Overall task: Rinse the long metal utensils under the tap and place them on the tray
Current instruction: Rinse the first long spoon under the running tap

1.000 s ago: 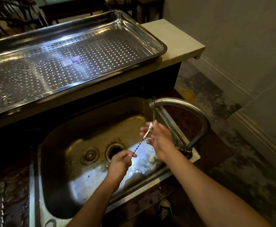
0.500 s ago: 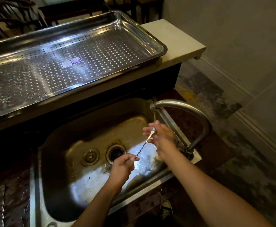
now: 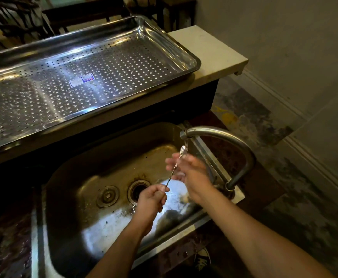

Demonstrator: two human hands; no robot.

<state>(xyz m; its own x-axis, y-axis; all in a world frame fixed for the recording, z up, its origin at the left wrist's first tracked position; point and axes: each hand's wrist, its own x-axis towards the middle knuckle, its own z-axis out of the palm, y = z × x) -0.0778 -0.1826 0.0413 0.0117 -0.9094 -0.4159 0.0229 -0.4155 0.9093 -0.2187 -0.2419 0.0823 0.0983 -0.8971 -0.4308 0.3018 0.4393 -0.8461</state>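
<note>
1. The left hand [image 3: 153,198] is pinching the near end of the long twisted spoon [image 3: 173,171] in a closed grip, probably to steady it; that end is disappearing inside the fist.
2. The right hand [image 3: 190,173] is curling loosely around the stem, seemingly rubbing it clean; blur is hiding whether its fingers are fully closing.
3. The bowl is sitting just under the tap [image 3: 220,137], catching a thin stream over the sink [image 3: 80,207].
4. On the far counter [image 3: 210,51], the perforated tray [image 3: 188,55] is lying ready, its left end cut off.
</note>
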